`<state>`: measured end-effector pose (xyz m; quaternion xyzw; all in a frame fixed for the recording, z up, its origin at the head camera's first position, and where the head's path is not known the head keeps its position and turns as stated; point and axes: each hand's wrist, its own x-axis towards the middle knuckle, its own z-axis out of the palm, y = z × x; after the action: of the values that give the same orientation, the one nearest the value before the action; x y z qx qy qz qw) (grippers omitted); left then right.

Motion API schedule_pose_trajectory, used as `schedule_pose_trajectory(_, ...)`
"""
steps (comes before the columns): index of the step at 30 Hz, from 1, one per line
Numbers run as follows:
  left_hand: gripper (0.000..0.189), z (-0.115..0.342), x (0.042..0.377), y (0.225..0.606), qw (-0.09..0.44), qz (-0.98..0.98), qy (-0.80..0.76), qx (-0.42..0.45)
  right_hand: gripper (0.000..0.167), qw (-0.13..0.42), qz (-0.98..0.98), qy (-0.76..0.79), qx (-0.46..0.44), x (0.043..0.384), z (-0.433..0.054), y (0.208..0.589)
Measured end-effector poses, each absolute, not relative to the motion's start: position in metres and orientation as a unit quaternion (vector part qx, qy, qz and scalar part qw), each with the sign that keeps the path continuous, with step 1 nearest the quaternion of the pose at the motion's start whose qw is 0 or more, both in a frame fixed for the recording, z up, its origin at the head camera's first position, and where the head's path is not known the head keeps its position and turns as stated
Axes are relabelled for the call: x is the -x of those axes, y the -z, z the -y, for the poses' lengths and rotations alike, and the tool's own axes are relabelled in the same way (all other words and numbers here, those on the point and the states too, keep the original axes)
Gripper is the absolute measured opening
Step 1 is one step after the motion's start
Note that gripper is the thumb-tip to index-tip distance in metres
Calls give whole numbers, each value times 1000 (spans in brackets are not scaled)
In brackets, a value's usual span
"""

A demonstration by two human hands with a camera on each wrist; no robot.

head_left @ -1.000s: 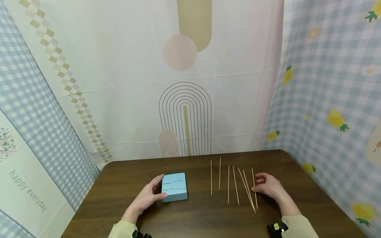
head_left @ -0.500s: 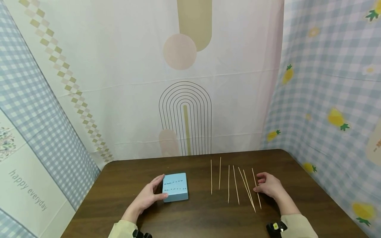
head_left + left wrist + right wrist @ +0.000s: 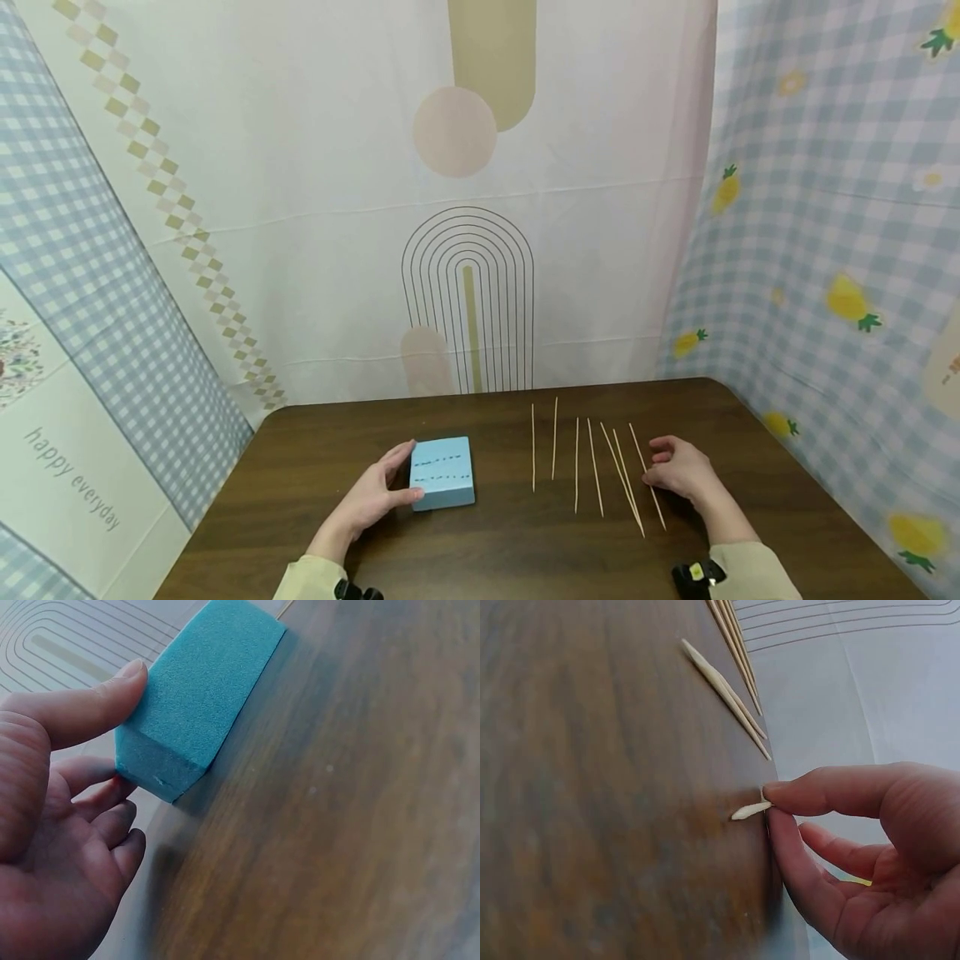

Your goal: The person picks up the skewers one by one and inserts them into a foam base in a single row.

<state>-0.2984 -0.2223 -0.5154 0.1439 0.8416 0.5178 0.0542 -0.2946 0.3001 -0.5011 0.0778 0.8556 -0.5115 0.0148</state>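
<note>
My left hand [image 3: 367,496] grips the left side of a light blue foam block [image 3: 442,458] that sits on the table. Its thumb lies along the near edge and the fingertips reach the far left corner. Two rows of small dark marks run across the block's top. On the right, my right hand [image 3: 682,471] pinches a thin wooden skewer [image 3: 658,511] between thumb and index finger. The skewer slants, its near end pointing right; in the right wrist view its pale end [image 3: 748,811] sticks out past the fingertips.
Several more skewers lie apart on the brown table [image 3: 480,550], between the block and my right hand. Two of them, a slanted pair [image 3: 626,483], touch or nearly touch at their near ends. A patterned cloth [image 3: 337,292] hangs behind the table.
My right hand has shifted slightly to the right. The skewer in it has turned: its near end has swung right and its far end a little left. My left hand stays on the block.
</note>
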Motion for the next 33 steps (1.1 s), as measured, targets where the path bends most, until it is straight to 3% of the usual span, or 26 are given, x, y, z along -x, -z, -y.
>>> schedule_pose_trajectory(14,91,220,294,512,57,-840,-517,-154,60,66,-755,652,15,294,-297,492)
schedule_pose_trajectory(33,92,218,295,518,57,-830,-529,-168,55,24,-603,788,121,307,-130,468)
